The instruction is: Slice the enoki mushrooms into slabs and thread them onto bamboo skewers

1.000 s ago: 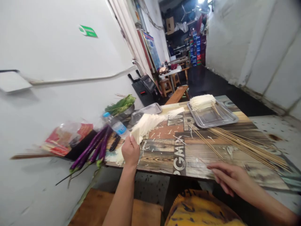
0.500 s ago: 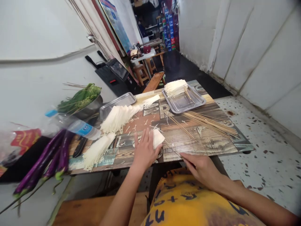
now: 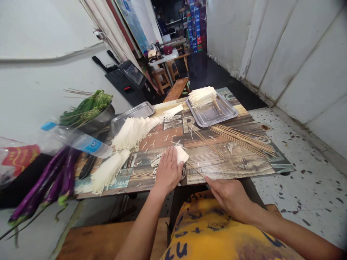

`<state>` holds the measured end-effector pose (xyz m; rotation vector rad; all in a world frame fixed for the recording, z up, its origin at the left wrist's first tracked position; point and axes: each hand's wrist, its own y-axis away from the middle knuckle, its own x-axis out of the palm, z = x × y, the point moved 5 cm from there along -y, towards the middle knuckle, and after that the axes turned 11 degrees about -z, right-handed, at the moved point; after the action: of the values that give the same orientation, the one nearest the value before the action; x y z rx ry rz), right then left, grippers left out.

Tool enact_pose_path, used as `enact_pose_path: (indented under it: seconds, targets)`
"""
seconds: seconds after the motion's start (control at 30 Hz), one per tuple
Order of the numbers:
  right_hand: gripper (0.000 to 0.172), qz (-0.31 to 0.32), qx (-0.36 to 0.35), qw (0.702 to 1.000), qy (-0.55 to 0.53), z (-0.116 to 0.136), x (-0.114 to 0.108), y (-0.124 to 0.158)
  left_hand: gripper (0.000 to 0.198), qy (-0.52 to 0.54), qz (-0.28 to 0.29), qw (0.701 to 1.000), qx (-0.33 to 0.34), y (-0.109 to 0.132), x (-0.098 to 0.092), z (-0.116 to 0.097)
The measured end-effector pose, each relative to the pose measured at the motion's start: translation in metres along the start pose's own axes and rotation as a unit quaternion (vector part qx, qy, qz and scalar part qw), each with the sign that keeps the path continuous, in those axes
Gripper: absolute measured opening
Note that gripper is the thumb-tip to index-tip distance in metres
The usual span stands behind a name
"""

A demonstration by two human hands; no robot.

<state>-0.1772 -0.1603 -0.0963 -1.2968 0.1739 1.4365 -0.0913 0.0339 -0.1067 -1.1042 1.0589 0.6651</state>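
Note:
My left hand [image 3: 169, 169] lies flat over a bunch of enoki mushrooms [image 3: 182, 154], pressing it to the table, fingers stretched out and thumb along its near side. The stem tips stick out beneath the palm on the left. Between its thumb and fingers my right hand [image 3: 230, 195] pinches a bamboo skewer [image 3: 195, 169], pointed up and left at the bunch. Whether the skewer's tip is inside the mushrooms I cannot tell. More enoki bunches [image 3: 132, 133] lie overlapped to the left, with another enoki bunch [image 3: 111, 171] nearer me.
A metal tray [image 3: 202, 121] at the back right carries stacked skewered enoki [image 3: 202, 96]. Loose skewers [image 3: 244, 142] lie beside it. On the left are a water bottle [image 3: 81, 141], a black-handled knife [image 3: 87, 167], purple eggplants [image 3: 40, 184], a bowl of greens [image 3: 104, 117] and another tray [image 3: 141, 110].
The fingers of my left hand have drawn closer together on the bunch. My right hand has shifted slightly left with the skewer, nearer the mushrooms. The view has tilted a little.

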Motion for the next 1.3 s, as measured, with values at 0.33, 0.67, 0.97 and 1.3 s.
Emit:
enact_pose_path:
  seconds: [0.33, 0.67, 0.97, 1.3]
  targets:
    - [0.033, -0.016, -0.014, 1.000, 0.006, 0.0034, -0.0002, -0.0040, 0.057, -0.002, 0.003, 1.000, -0.004, -0.0007, -0.0005, -0.0004]
    - [0.033, -0.036, -0.041, 0.998, 0.034, 0.0071, -0.0022, -0.0027, 0.059, -0.001, 0.007, 1.000, -0.003, -0.0013, -0.0013, -0.0006]
    - [0.032, -0.037, -0.033, 0.998, 0.032, 0.0050, 0.0027, -0.0007, 0.059, 0.003, 0.014, 1.000, -0.010, -0.0017, -0.0023, -0.0013]
    - [0.033, -0.027, -0.032, 0.998, 0.036, 0.0059, 0.0012, 0.0000, 0.058, 0.013, 0.000, 1.000, -0.012, -0.0011, -0.0008, -0.0004]
